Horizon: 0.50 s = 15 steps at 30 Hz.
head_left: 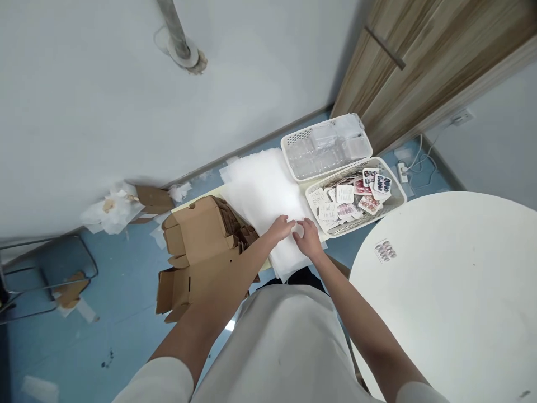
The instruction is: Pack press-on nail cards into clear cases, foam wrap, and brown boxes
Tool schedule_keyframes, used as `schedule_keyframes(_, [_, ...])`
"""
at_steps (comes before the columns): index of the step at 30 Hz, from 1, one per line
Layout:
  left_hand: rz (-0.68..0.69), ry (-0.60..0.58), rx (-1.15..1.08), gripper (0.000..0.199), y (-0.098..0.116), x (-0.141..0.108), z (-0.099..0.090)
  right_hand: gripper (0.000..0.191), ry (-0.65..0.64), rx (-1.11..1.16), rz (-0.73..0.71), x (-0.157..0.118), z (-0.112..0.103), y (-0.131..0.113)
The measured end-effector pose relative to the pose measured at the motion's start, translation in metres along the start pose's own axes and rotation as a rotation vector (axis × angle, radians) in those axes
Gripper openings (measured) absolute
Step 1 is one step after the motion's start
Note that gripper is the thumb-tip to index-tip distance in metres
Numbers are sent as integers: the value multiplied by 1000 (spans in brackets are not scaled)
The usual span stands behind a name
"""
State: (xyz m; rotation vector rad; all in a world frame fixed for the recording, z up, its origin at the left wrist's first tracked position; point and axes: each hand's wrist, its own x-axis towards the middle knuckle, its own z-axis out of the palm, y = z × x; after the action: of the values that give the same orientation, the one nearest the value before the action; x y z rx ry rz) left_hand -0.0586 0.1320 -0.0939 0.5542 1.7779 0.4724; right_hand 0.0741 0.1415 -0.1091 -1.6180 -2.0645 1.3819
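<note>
Both hands are over a stack of thin white sheets [260, 179], perhaps foam or tissue, in front of my body. My left hand [280, 228] comes in from the left, its fingers slightly apart above the sheets. Close beside it, my right hand [308, 238] has its thumb and curved fingers apart. Nothing shows clearly in either hand; whether the fingertips touch the top sheet is hard to make out. Left of the stack lie flattened brown cardboard boxes [201, 235], partly covered by my left forearm.
A white basket of clear plastic boxes [321, 154] stands behind a basket of printed cards [346, 196]. One card [385, 251] lies on the round white table [444, 291] at right. A metal-framed chair [46, 274] and white scraps [113, 210] are on the left.
</note>
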Motion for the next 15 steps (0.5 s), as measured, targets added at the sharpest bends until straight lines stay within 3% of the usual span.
schedule_keyframes(6, [-89, 43, -8, 46, -4, 18, -2, 50, -36, -78, -11, 14, 15, 12])
schedule_keyframes(15, [-24, 61, 15, 25, -9, 19, 3, 49, -154, -173, -148, 11, 22, -1])
